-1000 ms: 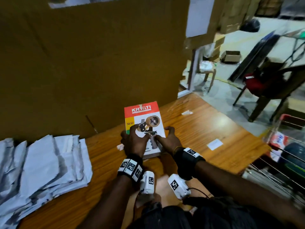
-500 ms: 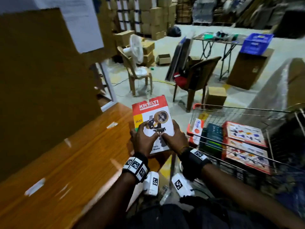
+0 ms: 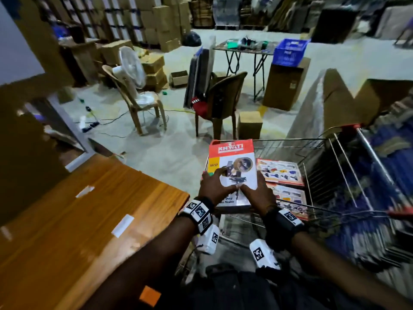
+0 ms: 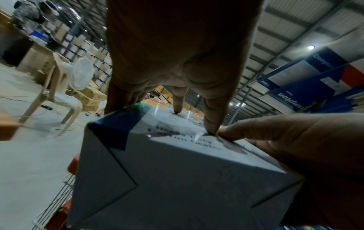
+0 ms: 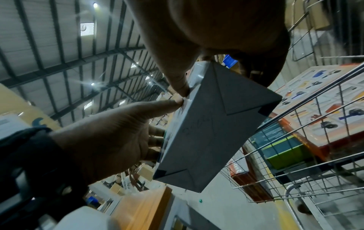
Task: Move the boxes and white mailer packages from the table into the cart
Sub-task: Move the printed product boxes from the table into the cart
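A red-and-white box (image 3: 232, 166) printed with a tape sealer hangs over the near left corner of the wire cart (image 3: 290, 139). My left hand (image 3: 214, 186) grips its left side with fingers spread on the printed face. My right hand (image 3: 257, 195) grips its right side, thumb on top. In the left wrist view the box (image 4: 177, 179) shows its grey end flap, and both thumbs meet on its upper edge. The right wrist view shows the box (image 5: 216, 124) above the cart's wire wall (image 5: 315, 124). No white mailers are in view.
Two flat picture-printed boxes (image 3: 279, 173) and a green-and-blue box (image 5: 285, 149) lie in the cart. The wooden table (image 3: 89, 220) is at my left. Two chairs (image 3: 219, 101), a fan (image 3: 131, 63) and a small carton (image 3: 249, 124) stand beyond the cart.
Both hands lifted the box off the table and carried it right, over the cart. My view swung right, so the mailer pile has left the picture.
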Demonstrator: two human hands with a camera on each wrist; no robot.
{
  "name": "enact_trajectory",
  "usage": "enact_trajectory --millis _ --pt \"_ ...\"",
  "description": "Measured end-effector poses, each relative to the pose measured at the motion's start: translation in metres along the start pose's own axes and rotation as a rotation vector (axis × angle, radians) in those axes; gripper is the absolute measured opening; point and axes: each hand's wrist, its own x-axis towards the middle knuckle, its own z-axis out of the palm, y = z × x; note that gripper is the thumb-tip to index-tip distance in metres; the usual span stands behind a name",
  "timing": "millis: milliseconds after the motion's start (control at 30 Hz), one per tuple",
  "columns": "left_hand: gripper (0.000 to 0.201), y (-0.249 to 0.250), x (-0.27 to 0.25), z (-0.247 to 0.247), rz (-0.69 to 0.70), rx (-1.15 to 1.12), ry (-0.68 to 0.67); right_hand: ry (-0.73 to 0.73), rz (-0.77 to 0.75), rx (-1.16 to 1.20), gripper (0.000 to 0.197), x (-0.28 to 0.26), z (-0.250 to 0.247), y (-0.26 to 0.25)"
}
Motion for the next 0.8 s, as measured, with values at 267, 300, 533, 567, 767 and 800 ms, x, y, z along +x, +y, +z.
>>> enact_trajectory --millis 267,300,533,567,767,800 --pt "0.082 0.035 0.063 0.026 0.076 0.091 -0.13 0.08 0.055 0.036 0.096 0.069 -0.025 0.032" --pt "0.083 0.039 0.074 0.028 0.082 0.103 -0.14 0.091 0.063 0.042 0.094 0.08 -0.027 0.036" --pt "0.071 0.051 0.172 0.052 0.082 0.27 -0.353 0.06 0.165 -0.003 0.09 0.162 -0.034 0.056" --pt "0.073 0.05 0.185 0.056 0.082 0.269 -0.41 0.042 0.198 0.003 0.088 0.173 -0.035 0.058" --pt "0.073 0.028 0.257 0.083 0.01 0.295 -0.587 -0.075 0.36 0.028 0.085 0.24 -0.012 0.085" --pt "0.073 0.022 0.27 0.088 0.0 0.312 -0.611 -0.092 0.389 0.025 0.08 0.249 -0.007 0.087"
